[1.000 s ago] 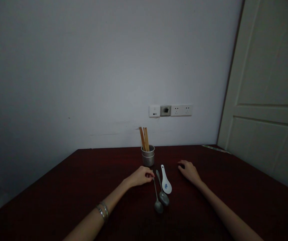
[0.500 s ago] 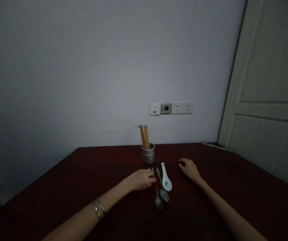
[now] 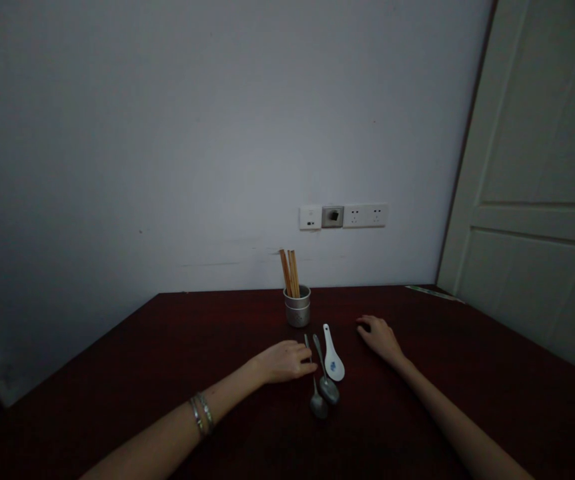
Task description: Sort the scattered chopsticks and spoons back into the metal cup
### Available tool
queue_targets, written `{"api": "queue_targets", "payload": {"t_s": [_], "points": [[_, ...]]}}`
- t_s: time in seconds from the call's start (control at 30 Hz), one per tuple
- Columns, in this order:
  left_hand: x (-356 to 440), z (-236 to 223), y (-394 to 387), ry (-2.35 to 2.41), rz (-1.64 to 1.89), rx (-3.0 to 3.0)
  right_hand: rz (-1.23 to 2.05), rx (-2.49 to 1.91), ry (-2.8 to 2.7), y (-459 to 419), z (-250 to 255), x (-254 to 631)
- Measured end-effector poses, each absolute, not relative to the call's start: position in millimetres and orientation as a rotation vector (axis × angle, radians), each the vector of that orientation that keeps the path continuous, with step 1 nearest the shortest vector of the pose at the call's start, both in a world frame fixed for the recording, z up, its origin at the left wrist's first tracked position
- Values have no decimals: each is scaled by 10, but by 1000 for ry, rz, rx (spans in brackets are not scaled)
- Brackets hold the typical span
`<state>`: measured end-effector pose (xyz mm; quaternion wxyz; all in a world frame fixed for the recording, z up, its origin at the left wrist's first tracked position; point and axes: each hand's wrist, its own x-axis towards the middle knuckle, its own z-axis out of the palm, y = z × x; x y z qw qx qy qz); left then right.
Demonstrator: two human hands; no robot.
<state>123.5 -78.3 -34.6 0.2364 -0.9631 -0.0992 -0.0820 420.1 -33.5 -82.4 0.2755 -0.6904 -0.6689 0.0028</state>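
My left hand [image 3: 287,361] lies on the dark red table [image 3: 167,360], fingers stretched flat over the handle of a metal spoon [image 3: 318,405]; two bangles sit on that wrist. A second metal spoon [image 3: 327,389] lies just right of it, then a white ceramic spoon [image 3: 333,362] with a blue mark. My right hand [image 3: 380,337] rests palm down on the table, right of the ceramic spoon, holding nothing. Behind the spoons stands a small metal cup [image 3: 297,311] with wooden chopsticks [image 3: 290,272] upright in it.
A grey wall runs along the table's far edge, with a row of wall sockets [image 3: 343,216] above the cup. A pale door [image 3: 537,200] stands at the right. A thin light strip [image 3: 435,293] lies at the table's back right corner.
My left hand has slid from the tip of the metal spoon's handle toward me, and now covers the middle of the handle. My right hand has stayed put.
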Motion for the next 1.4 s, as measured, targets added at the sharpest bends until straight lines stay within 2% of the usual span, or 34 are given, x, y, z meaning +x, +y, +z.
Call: {"api": "queue_targets", "payload": {"t_s": [0.53,0.8,0.93,1.23,1.4], "points": [[1227,-332,-775,-230,-175,-2608,2,-1865,-1823,-326,-819,4207],[1157,-141,-761,-261,-348,-2650,20,-1862,-1800,-335,-817,4199],[1128,103,-790,-396,-616,-2716,7,-1851,-1790,-336,-826,4194],[1328,538,-873,-789,-1660,-2741,-16,-1855,-1808,-336,-836,4194],[1471,631,-899,-1077,-2009,-2655,-15,-1853,-1807,-314,-854,4201]]}}
